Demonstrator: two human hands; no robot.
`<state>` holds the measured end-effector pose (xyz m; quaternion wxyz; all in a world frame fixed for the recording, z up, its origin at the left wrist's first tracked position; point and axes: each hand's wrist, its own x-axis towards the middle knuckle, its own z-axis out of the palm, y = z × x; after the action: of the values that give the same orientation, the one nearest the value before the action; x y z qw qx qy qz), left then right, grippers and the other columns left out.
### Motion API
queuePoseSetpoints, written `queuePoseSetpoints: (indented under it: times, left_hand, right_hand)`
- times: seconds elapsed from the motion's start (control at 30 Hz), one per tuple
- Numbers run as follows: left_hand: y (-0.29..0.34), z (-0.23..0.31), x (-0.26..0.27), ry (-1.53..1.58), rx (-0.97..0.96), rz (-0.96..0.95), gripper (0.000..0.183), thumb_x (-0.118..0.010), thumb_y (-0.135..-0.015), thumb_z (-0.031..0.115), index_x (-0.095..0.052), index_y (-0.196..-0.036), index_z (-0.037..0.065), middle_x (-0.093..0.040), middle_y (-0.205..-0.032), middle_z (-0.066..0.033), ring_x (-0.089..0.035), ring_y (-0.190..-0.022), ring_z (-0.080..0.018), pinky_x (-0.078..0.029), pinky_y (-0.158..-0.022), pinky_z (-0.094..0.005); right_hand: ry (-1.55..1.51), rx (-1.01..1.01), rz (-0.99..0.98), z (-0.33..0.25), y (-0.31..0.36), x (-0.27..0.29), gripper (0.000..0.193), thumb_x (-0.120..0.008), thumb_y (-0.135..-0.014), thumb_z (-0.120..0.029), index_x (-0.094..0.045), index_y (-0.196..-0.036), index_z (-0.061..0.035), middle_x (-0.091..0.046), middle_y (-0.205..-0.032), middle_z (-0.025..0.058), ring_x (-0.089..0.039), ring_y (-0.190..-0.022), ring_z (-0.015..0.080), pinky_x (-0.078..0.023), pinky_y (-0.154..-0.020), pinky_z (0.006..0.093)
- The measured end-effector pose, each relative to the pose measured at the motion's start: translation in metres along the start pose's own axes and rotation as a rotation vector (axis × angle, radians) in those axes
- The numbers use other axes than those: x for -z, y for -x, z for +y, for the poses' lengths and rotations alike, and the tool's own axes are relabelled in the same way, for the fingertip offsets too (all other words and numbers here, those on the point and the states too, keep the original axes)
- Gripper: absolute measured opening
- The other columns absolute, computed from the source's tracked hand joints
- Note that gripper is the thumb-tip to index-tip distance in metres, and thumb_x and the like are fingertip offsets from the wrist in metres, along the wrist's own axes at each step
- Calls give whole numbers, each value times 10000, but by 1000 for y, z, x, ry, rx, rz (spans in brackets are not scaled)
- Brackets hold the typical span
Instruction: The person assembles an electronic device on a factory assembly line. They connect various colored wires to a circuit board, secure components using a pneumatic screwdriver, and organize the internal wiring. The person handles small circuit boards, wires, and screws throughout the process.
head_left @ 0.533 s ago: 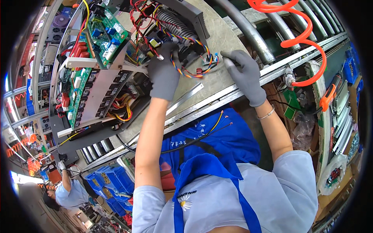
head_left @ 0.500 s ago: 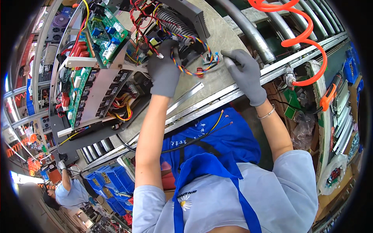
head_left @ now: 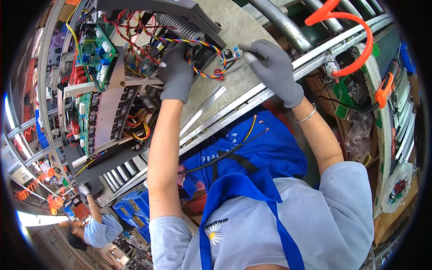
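My left hand (head_left: 177,75), in a grey glove, reaches into the wiring of an open chassis. Its fingertips are hidden among dark parts, so its grip does not show. A small white connector (head_left: 163,65) on red wires is beside its thumb side. A twisted cable (head_left: 209,44) of yellow, blue and red wires loops past this hand to a dark ring (head_left: 219,74) wound with red. My gloved right hand (head_left: 275,74) is open, thumb and forefinger apart. Their tips are close to a small circuit board (head_left: 230,55) with a blue connector, lying on the worktop (head_left: 238,27).
Green circuit boards (head_left: 96,56) stand upright on the chassis at left. A flat metal strip (head_left: 203,110) lies near the worktop's front rail. Steel rollers (head_left: 281,24) and an orange coiled hose (head_left: 360,58) are at right. Another person (head_left: 101,229) works at lower left.
The whole view has shifted, so bench and chassis appear further up and left. Both my hands stay in nearly the same places relative to the chassis and the small board.
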<state>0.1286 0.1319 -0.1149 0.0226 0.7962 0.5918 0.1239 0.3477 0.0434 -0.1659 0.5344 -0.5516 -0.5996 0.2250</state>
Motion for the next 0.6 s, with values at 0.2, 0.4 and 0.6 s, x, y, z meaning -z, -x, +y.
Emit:
queuePoseSetpoints:
  times: [0.2,0.4,0.6]
  left_hand:
    - [-1,1,2,-27,-29,3,258,-573,-844,176,-677,-1071,113,-656,-1043,-170,-619,-978,-383,-486,-795,-437]
    - [2,-5,-9,-35,-33,63,218,-612,-845,171,-690,-1029,86,-676,-941,-163,-639,-911,-372,-493,-757,-428]
    - [1,-8,-14,-34,8,70,178,-652,-811,160,-704,-935,43,-666,-890,-174,-641,-833,-346,-487,-722,-403]
  right_hand:
    - [21,24,-45,3,2,4,204,-630,-871,-125,-704,-1047,-52,-655,-914,94,-641,-798,208,-511,-686,299]
    - [27,17,-26,8,3,1,201,-630,-873,-161,-708,-1039,-79,-657,-914,83,-649,-799,218,-525,-697,309]
    - [-12,32,36,14,4,-5,192,-628,-860,-228,-715,-983,-108,-669,-871,66,-654,-780,236,-521,-693,353]
